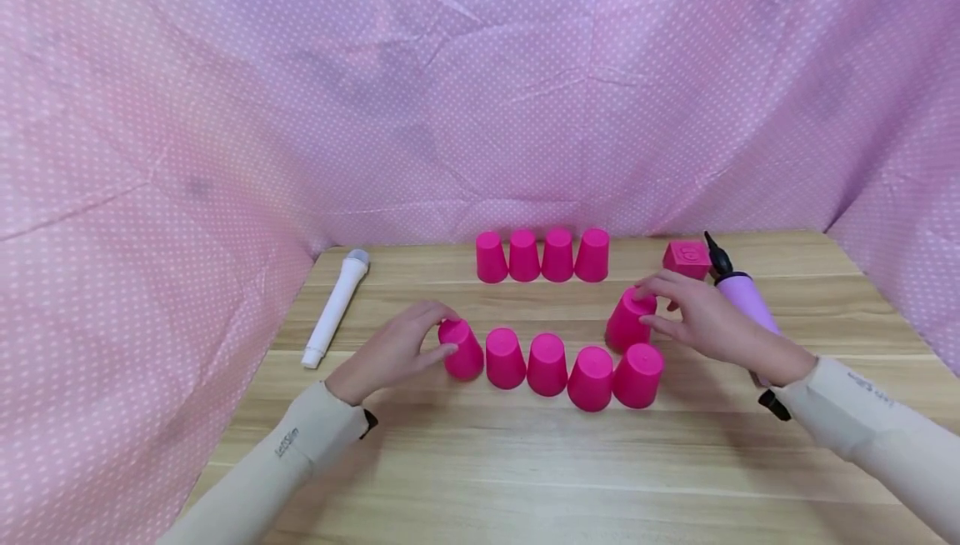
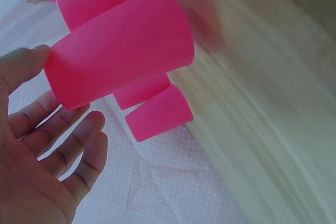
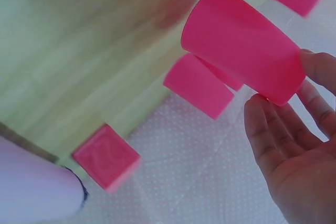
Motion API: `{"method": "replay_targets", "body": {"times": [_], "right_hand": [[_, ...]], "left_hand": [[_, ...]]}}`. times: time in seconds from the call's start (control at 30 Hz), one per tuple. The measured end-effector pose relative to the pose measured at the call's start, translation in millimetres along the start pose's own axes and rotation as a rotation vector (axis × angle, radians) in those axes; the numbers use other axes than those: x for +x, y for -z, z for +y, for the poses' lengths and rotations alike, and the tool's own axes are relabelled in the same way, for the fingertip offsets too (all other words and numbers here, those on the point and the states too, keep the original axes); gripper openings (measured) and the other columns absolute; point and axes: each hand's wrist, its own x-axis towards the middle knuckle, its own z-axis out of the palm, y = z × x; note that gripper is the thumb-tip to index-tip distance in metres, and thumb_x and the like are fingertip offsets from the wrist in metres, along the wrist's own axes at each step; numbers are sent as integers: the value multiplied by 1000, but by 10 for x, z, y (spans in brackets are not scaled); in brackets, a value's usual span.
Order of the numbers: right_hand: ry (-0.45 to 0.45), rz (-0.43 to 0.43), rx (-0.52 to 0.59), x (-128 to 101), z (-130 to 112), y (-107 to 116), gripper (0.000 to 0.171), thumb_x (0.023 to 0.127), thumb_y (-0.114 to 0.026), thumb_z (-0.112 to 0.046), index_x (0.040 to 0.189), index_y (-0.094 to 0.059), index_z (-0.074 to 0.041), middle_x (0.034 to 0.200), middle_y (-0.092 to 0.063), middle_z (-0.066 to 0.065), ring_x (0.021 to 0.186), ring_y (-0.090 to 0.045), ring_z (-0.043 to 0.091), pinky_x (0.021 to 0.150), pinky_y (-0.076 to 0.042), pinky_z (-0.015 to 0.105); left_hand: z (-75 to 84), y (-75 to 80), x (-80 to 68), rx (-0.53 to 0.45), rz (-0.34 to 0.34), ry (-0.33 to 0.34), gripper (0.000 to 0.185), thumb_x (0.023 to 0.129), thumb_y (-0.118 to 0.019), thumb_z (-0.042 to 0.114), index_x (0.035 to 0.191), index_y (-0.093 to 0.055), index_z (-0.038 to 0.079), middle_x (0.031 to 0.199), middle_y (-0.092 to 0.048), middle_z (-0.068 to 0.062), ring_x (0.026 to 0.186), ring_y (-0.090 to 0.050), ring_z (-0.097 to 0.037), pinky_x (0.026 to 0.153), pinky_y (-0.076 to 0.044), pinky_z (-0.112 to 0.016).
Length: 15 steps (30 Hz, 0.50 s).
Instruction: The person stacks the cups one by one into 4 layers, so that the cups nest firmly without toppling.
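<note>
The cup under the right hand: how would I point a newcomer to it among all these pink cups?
Start at the wooden table and find the near row of upside-down pink cups. At that row's right end, one cup stands just behind it, out of line. It is the only one with the right hand on it.

Left hand (image 1: 401,343), right hand (image 1: 693,316) outstretched
</note>
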Motion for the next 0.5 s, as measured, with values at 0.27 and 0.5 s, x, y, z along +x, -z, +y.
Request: {"method": "replay_targets", "body": {"times": [0.27, 0.5], "right_hand": [[2, 39, -44, 313, 20, 160, 34, 74, -80, -8, 104, -65, -11, 96, -59, -2, 70, -50, 12, 58, -46, 29], [-78, 83, -32, 700, 122, 282, 27, 77, -77, -5, 102, -66, -6, 93, -63, 4, 79, -58, 20, 65, -51, 38]], "left_hand": [[-61, 93, 361, 38, 92, 2, 33, 88, -68, 27, 114, -58, 10, 106, -58, 0, 96, -54, -15, 82, -48, -32], [-36, 309, 910, 81, 152, -34, 31, 89, -67, 23, 114, -55, 8, 103, -57, -4, 95, -54, -20, 82, -46, -34]]}}
